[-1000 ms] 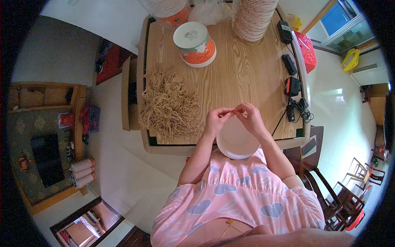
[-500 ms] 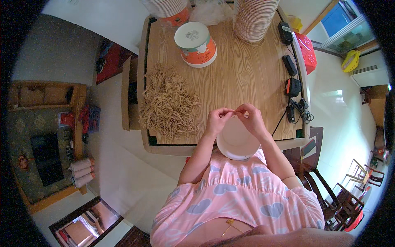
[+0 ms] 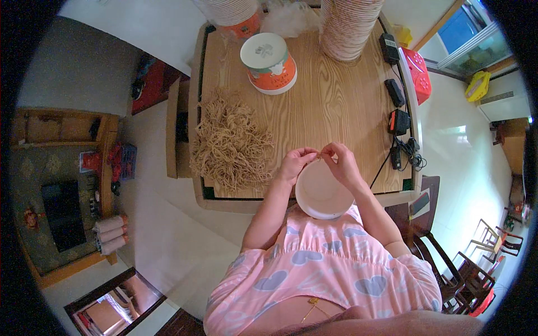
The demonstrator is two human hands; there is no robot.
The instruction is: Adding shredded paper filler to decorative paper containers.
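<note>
A white paper bucket [image 3: 324, 196] rests against my lap at the table's near edge, its open mouth facing me. At its far rim my left hand [image 3: 297, 163] and my right hand [image 3: 342, 163] meet, thumbs and forefingers pinched. Between the fingertips shows a bit of brown paper cord [image 3: 319, 155]; most of it is hidden by the fingers. Left of my hands lies a tangled heap of brown paper cords [image 3: 231, 145]. Farther off, an orange and green printed bucket [image 3: 271, 66] stands upside down on the table.
Tall nested bucket stacks stand at the far side, one at the right [image 3: 350, 31] and another [image 3: 232, 12] beside clear plastic wrapping [image 3: 284, 21]. Black adapters and cables [image 3: 408, 150] line the table's right edge. A red plastic stool [image 3: 416, 75] and dark chairs [image 3: 440, 263] stand beyond.
The fingers of my right hand have shifted slightly at the rim. Both hands keep their pinch, and the bucket stays in nearly the same place.
</note>
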